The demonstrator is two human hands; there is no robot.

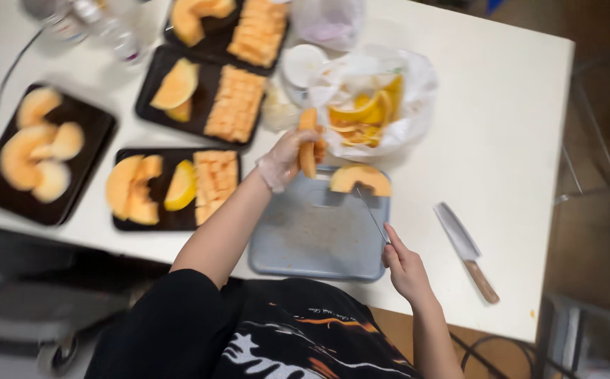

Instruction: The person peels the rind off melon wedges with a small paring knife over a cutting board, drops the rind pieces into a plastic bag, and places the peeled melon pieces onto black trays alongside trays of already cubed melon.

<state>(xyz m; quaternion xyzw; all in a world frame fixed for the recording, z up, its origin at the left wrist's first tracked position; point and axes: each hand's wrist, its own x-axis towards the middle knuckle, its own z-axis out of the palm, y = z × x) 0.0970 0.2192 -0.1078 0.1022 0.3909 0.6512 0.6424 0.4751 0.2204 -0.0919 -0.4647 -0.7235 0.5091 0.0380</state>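
On the left, black trays point(45, 210) carry melon wedges and cut cubes. The gloved left hand point(285, 158) is closed around a strip of melon rind point(308, 144), lifted near the bag of peelings point(375, 105). A melon wedge point(361, 177), orange with a pale rind, sits at the far edge of the grey cutting board point(319, 235). The bare right hand point(404, 265) grips a thin knife point(373, 216) whose tip meets the wedge; unsteadied, it could slip. A cleaver point(465, 249) lies right.
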